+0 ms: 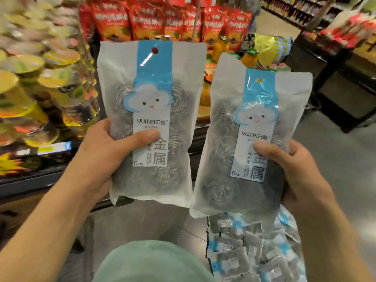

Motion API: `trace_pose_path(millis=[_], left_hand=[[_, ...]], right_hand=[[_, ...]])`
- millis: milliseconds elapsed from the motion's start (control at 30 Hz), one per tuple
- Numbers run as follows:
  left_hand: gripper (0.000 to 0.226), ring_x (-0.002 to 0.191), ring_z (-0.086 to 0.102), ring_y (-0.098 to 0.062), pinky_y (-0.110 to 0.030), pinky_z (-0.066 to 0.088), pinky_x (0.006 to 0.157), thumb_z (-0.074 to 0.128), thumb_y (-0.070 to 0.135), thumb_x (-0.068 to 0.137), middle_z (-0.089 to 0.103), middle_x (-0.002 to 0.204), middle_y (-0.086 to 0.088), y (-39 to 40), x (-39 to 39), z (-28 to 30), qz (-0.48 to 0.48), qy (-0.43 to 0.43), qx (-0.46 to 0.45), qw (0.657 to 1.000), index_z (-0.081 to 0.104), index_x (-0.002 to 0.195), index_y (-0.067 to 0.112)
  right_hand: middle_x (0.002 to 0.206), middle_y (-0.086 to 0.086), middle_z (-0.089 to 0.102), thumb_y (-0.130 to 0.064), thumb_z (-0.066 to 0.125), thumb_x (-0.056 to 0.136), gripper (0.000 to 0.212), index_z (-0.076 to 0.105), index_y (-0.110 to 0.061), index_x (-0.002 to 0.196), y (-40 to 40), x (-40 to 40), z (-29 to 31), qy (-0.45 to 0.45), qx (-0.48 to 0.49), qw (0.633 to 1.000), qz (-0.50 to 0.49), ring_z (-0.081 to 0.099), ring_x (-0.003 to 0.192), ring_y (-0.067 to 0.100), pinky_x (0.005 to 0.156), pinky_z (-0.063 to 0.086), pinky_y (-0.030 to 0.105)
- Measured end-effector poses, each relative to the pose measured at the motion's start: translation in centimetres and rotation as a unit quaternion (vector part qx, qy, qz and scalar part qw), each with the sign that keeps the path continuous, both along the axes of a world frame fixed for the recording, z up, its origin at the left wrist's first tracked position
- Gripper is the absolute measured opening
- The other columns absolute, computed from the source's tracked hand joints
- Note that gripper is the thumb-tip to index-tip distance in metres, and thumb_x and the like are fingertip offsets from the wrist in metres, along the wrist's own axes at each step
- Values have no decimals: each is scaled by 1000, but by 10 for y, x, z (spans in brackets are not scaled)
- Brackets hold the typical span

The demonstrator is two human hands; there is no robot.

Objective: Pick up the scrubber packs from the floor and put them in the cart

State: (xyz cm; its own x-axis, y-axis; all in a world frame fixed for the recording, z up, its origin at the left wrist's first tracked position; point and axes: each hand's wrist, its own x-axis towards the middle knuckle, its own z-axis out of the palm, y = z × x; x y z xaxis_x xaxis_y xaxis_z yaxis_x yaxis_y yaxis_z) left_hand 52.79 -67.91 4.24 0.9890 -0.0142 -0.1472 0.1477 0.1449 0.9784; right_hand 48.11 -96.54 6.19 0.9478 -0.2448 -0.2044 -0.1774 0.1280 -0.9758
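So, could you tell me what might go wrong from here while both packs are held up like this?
1. Each hand pinches its pack low down: the left hand on the left pack, the right hand on the right pack. The glossy bags could slip from either grip.
2. Both packs block the view ahead, so the drop could be misjudged.
3. A pile of packs lies by the feet and could be stepped on.

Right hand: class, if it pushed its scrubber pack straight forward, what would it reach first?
Probably the orange bottles just beyond the pack held by the right hand; depth is uncertain.
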Motion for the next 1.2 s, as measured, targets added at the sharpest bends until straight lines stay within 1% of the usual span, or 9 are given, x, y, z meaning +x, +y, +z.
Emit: trace_pose_path(millis=[100,233,400,500,700,767,867,1000,1200], left_hand=[[58,89,79,-21,-31,63,69,85,30,52,81,99,-3,27,-26,4,88,0,14,996,75,108,18],[47,84,79,-22,-29,62,62,84,32,49,81,94,-2,67,-66,7,212,4,30,977,80,94,20],[58,81,79,-17,-28,63,64,86,34,41,81,90,3,118,-117,0,381,15,32,924,77,96,20],[53,78,79,-17,-27,61,59,93,43,30,81,87,4,161,-145,-8,459,18,14,888,82,81,29],[90,80,79,-23,-31,62,60,99,55,11,81,93,-6,262,-180,-41,549,39,-49,834,81,91,19],[80,78,79,-22,-28,61,58,99,51,21,81,92,-6,293,-186,-45,577,59,-53,813,80,91,18],[41,79,79,-19,-29,61,59,88,32,52,81,90,-3,334,-198,-43,603,74,-67,791,78,90,20],[56,85,79,-20,-34,59,75,85,28,57,81,94,-2,375,-210,-49,649,97,-61,753,73,109,14],[50,83,79,-21,-25,60,59,83,21,62,81,93,-5,417,-210,-69,697,107,-94,703,73,109,11]], right_hand=[[99,12,81,-16,73,68,46,71,-8,114,20,26,2,2,5,996,86,79,80,24,62,63,32],[96,11,81,-14,71,71,36,73,-10,107,62,55,4,2,11,980,199,79,79,26,61,63,32],[83,8,81,-14,70,69,29,73,-10,98,155,82,2,7,6,942,335,78,67,20,54,61,29],[90,12,81,-12,71,70,30,73,-9,100,227,92,-2,21,19,908,419,79,74,24,59,63,32],[98,15,80,-11,74,72,34,74,-7,105,389,101,-20,17,-17,847,532,79,85,29,66,64,34],[103,14,80,-9,75,75,39,72,-5,113,442,100,-24,19,-30,824,566,79,91,30,69,64,35],[106,14,80,-7,75,80,40,70,-5,120,510,98,-29,33,-30,795,605,79,94,30,71,65,36],[109,14,79,-9,75,80,44,69,-4,123,581,95,-42,47,-31,757,651,78,97,31,74,65,38],[108,15,79,-4,74,83,39,69,-2,121,669,102,-75,78,-38,701,707,78,95,32,72,64,37]])
